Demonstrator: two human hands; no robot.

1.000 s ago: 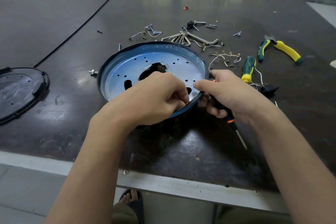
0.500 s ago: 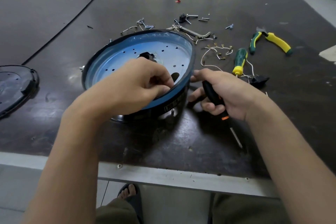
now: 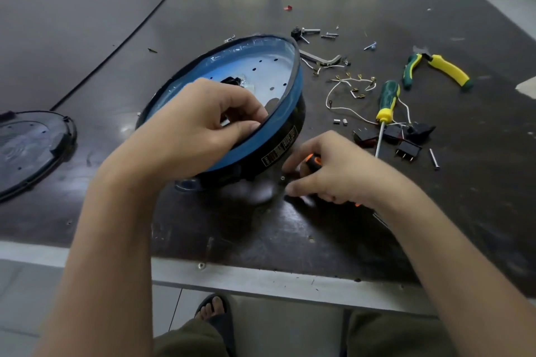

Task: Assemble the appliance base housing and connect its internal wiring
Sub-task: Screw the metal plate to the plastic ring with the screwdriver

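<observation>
— Round base housing (image 3: 278,136), tilted up on the bench (image 3: 116,38), near-left edge resting down, far-right rim raised.
— Colour?
— Black outer wall with a pale printed label (image 3: 280,148), blue band around the rim, shiny metal plate (image 3: 272,72) inside, dotted with small holes and a dark cutout near the middle.
— Hands?
— Left hand (image 3: 197,130) clamped over the near rim of the housing, thumb outside on the blue band, fingers curled inside against the plate. Right hand (image 3: 333,174) just beside the housing's near-right wall, closed around a black-and-orange screwdriver (image 3: 313,161), handle end poking out by the thumb, most of the tool hidden under the palm. Fingertips low, close to the bench; touching it or not, cannot tell.
— Around it?
— Right of the housing: a green-and-yellow screwdriver (image 3: 387,101) lying with its shaft toward the near side, white wires with brass terminals (image 3: 351,87), small black switches (image 3: 406,149), a loose pin (image 3: 434,158). Further right, green-and-yellow pliers (image 3: 441,69). Beyond the housing, a bent metal bracket (image 3: 322,58) and scattered screws (image 3: 329,35). Far left, well apart, a black round cover (image 3: 29,151) lying flat. Below the bench edge, a sandalled foot (image 3: 214,310) on the floor.
</observation>
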